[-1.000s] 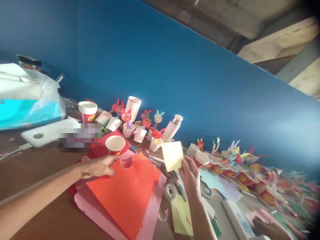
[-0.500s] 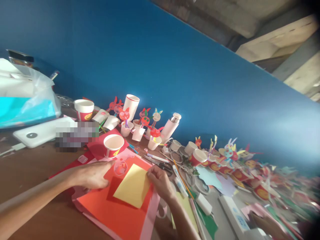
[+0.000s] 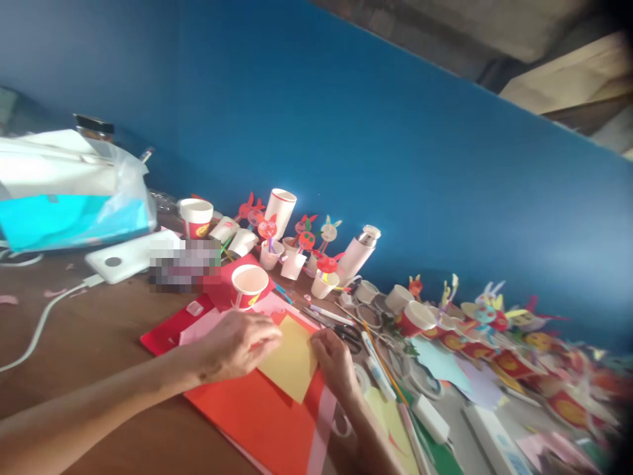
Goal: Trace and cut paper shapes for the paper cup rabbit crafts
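A sheet of yellow paper [image 3: 291, 363] is held slightly tilted over a stack of orange and pink paper [image 3: 262, 422]. My right hand [image 3: 336, 363] pinches its right edge between thumb and fingers. My left hand [image 3: 242, 346] is over the paper's left part, fingers curled together; whatever they hold, if anything, is hidden. Just beyond the left hand stands a white and red paper cup [image 3: 250, 284] on red paper [image 3: 212, 290].
Small cups with paper animal faces [image 3: 268, 227] and a thermos flask [image 3: 357, 254] line the wall. Scissors [image 3: 349, 333], pens, tape and cables lie to the right, with more decorated cups [image 3: 514, 363] beyond. A white power bank [image 3: 128, 257] and plastic bag [image 3: 74, 198] sit left.
My left hand has moved right and up onto the yellow paper, its fingers curling. The round clear piece with pink bits is now hidden. My view has turned slightly left.
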Demonstrator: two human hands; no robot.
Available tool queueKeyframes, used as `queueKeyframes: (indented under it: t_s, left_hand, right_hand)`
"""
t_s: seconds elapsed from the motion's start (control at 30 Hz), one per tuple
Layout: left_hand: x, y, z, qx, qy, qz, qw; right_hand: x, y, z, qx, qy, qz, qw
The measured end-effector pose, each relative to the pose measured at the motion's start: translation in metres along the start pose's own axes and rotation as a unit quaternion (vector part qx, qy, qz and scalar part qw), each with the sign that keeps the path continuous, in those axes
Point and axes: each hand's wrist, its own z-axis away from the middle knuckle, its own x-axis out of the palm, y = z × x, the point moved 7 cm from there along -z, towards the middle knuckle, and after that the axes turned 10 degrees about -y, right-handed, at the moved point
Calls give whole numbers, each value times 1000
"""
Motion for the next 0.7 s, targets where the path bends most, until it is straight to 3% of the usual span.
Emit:
queueKeyframes:
  t_s: [0.13, 0.27, 0.7]
  left_hand:
    - [30, 29, 5, 144, -49, -46, 987]
    - [54, 34, 16, 207, -81, -50, 974]
    - [79, 32, 41, 165, -135, -113, 970]
  right_hand:
    - [5, -7, 1, -16, -27, 33, 999]
    - [5, -8, 2, -25, -22, 86, 996]
    - [25, -15, 16, -70, -86, 277, 955]
